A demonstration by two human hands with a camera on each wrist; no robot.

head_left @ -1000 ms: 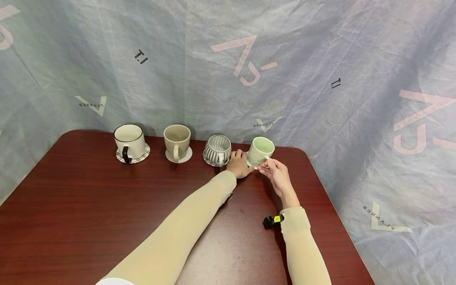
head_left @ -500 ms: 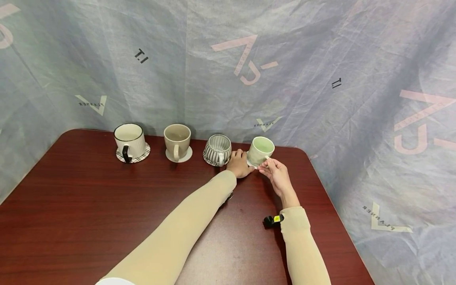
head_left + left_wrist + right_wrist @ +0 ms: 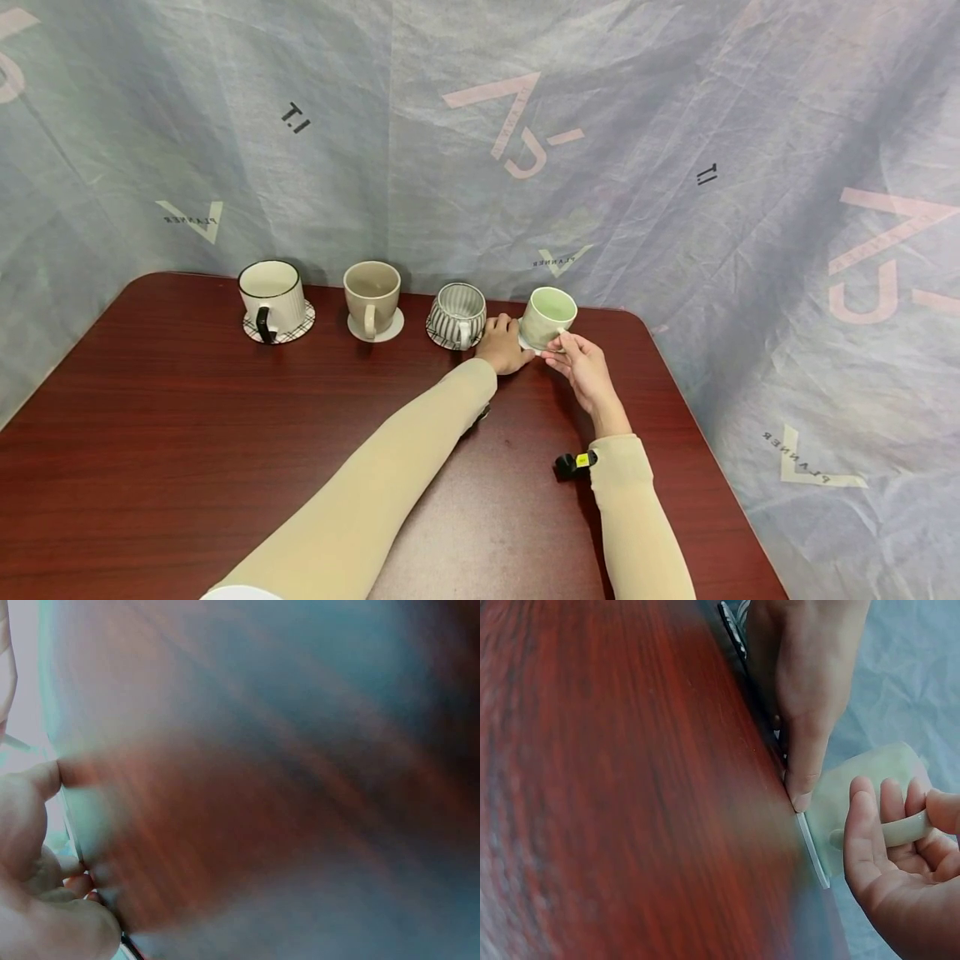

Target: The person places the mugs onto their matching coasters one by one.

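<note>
My right hand (image 3: 587,375) pinches the handle of a pale green mug (image 3: 547,323) near the table's far right corner. The mug stands upright over a white coaster (image 3: 814,851), whose edge shows beneath it in the right wrist view. Just left of the mug, my left hand (image 3: 503,346) rests on the table with its fingers pointing away. Its thumb (image 3: 804,776) touches the coaster's edge. A grey-and-white striped cup (image 3: 459,317) on a patterned coaster (image 3: 437,337) sits close beside the left fingers.
Farther left stand a beige mug (image 3: 372,296) on a white coaster (image 3: 392,326) and a white mug (image 3: 281,304) with a black rim and handle, on a checked coaster (image 3: 306,321). Behind the dark red table (image 3: 225,433) hangs a printed grey cloth (image 3: 360,167).
</note>
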